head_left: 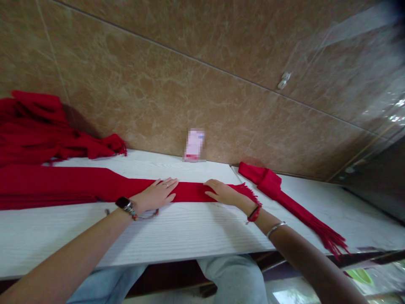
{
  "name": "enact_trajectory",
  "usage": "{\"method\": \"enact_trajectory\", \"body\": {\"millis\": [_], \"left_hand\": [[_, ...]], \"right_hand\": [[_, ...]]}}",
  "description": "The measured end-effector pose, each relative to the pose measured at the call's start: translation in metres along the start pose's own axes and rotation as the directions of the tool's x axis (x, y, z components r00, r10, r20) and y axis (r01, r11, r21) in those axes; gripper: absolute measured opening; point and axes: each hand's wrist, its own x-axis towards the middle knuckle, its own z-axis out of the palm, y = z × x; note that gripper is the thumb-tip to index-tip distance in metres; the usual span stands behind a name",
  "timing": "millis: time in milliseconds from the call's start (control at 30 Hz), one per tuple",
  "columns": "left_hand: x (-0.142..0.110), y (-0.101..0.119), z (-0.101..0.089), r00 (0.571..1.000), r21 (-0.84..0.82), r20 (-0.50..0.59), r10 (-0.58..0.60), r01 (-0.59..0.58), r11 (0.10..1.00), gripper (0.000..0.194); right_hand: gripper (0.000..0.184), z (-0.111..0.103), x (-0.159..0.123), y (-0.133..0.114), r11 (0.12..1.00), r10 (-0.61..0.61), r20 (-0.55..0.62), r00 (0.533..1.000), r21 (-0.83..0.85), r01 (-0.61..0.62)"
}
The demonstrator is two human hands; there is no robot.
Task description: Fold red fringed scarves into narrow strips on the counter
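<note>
Head view: where was the red scarf (190, 192)?

Lengthwise along the white desk (190, 232), under both my hands. Narrow flat strip in front of me, wider layered part to the left, fringe (248, 192) at the right end.

Left hand (155, 194) state?

Palm down on the strip, fingers extended, thumb apart. Flat on the fabric, not pinching it. Watch (124, 203) on that wrist.

Right hand (226, 193)?

Palm down too, nearer the fringe. Fingers reached across the strip, slightly bent, thumb held off from them. Couldn't tell how hard either hand pressed.

Spacing?

Well apart, bare red strip between them.

Anything around?

Crumpled red cloth (34, 126) at back left, by the brown wall (158, 84). Folded second scarf (274, 185) off to my right, its tassels (333, 238) at the desk's front edge. Pale pink item (194, 145) against the wall, too pixelated to identify.
</note>
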Motion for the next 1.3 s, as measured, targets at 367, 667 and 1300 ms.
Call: {"method": "enact_trajectory", "body": {"millis": [367, 667, 1300], "left_hand": [[-0.009, -0.04, -0.01, 0.997, 0.005, 0.068, 0.034, -0.034, 0.999, 0.051], [0.021, 0.013, -0.005, 0.994, 0.059, -0.028, 0.106, -0.104, 0.993, 0.048], [0.029, 0.023, 0.01, 0.983, 0.044, 0.005, 0.182, -0.182, 0.982, 0.051]], "right_hand": [[0.024, -0.012, -0.068, 0.084, 0.987, 0.134, -0.04, 0.99, -0.085, -0.137], [0.029, -0.022, -0.081, 0.095, 0.982, 0.142, -0.158, 0.977, -0.101, -0.159], [0.018, -0.031, -0.106, 0.096, 0.983, 0.138, -0.249, 0.959, -0.084, -0.164]]}}
